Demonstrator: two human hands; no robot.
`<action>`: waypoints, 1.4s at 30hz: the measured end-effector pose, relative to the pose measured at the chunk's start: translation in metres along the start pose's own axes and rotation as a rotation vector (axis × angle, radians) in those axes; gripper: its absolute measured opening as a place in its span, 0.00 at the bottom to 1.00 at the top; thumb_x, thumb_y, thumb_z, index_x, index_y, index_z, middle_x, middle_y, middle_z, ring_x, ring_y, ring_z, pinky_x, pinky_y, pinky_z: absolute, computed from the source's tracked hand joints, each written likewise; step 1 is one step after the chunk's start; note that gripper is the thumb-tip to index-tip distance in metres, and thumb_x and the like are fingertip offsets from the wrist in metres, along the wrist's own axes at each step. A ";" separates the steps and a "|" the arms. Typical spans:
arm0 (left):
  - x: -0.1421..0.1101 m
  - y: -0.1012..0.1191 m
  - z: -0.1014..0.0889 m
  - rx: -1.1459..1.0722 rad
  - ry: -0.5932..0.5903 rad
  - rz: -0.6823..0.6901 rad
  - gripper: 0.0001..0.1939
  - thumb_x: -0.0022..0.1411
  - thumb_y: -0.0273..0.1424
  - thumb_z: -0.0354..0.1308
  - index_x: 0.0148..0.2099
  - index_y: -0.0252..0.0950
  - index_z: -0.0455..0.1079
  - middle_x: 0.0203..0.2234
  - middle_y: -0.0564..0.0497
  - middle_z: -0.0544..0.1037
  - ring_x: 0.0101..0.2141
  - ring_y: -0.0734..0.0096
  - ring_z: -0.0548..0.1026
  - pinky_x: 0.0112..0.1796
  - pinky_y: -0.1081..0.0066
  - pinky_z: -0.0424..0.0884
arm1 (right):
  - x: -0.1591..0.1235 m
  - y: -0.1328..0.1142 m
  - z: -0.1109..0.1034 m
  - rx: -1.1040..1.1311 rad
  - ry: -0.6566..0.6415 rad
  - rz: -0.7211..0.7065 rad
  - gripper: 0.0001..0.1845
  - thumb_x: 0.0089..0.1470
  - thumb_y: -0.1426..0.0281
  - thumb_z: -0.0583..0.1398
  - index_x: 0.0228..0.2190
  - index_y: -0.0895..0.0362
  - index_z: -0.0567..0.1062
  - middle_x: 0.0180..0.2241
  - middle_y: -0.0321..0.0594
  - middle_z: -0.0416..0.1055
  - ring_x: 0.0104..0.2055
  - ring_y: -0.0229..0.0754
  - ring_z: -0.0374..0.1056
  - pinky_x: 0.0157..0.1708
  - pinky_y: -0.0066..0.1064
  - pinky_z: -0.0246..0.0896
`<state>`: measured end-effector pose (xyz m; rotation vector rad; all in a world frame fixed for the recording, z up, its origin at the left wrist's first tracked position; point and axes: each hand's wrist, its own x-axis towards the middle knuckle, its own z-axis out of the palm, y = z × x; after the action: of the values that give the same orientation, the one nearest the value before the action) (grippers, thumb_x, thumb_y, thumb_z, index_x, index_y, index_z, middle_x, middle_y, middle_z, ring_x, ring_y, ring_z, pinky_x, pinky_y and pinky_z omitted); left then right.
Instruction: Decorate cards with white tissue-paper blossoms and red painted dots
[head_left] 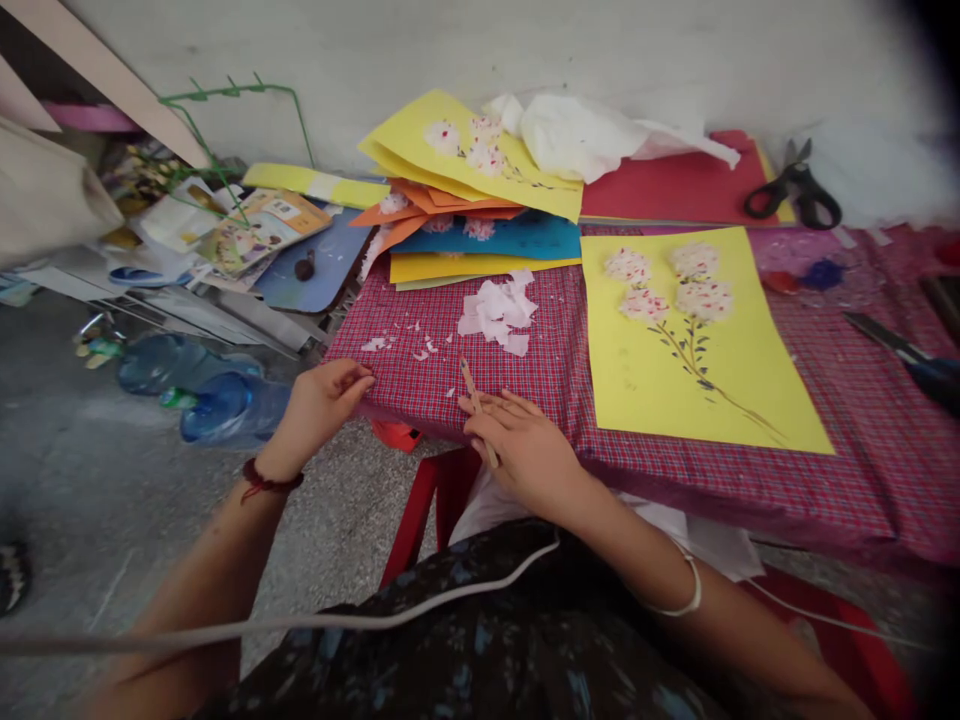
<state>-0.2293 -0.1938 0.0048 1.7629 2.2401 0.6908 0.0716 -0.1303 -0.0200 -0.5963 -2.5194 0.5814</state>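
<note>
Got a thin stick (470,385) in the right hand (525,445), above the near edge of the checked tablecloth (555,360). Pinched between thumb and fingers, with the rest a little spread. Probably gripped partway along to leave the dark tip free and easy to aim. Pointing far and a bit left, roughly toward the left side of the white paper pile (499,315); long axis slanting from near right to far left. Over at the near left corner, the left hand (322,410), thumb and fingers curled close together; can't tell if pinching a scrap or nothing. Likely a handy spot for that pile, within reach of both sides. Off to the right, a yellow sheet (750,340) lying flat, flowers (703,298) at the far end, maybe parked there to dodge the loose scraps (375,344).
</note>
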 end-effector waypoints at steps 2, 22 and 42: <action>0.001 0.000 0.004 0.045 0.037 -0.005 0.09 0.61 0.38 0.56 0.33 0.39 0.71 0.24 0.53 0.74 0.27 0.68 0.71 0.31 0.69 0.63 | 0.001 -0.001 -0.001 0.000 0.011 -0.001 0.11 0.64 0.74 0.54 0.43 0.54 0.76 0.57 0.38 0.74 0.61 0.44 0.69 0.63 0.46 0.62; -0.007 0.011 0.010 0.291 0.090 0.003 0.10 0.64 0.30 0.53 0.31 0.42 0.55 0.27 0.48 0.69 0.33 0.59 0.73 0.35 0.63 0.68 | 0.000 0.000 0.001 -0.006 0.007 -0.006 0.12 0.64 0.74 0.53 0.43 0.54 0.76 0.57 0.39 0.75 0.60 0.44 0.70 0.64 0.45 0.61; 0.050 -0.010 0.002 -0.128 0.187 -0.150 0.07 0.61 0.27 0.55 0.32 0.39 0.60 0.23 0.54 0.65 0.24 0.70 0.66 0.28 0.69 0.62 | 0.000 0.000 -0.002 0.019 0.006 0.005 0.12 0.63 0.74 0.54 0.43 0.54 0.76 0.56 0.38 0.75 0.61 0.43 0.70 0.64 0.44 0.61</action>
<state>-0.2504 -0.1474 0.0044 1.5099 2.3580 0.9781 0.0728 -0.1295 -0.0185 -0.5960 -2.5045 0.6041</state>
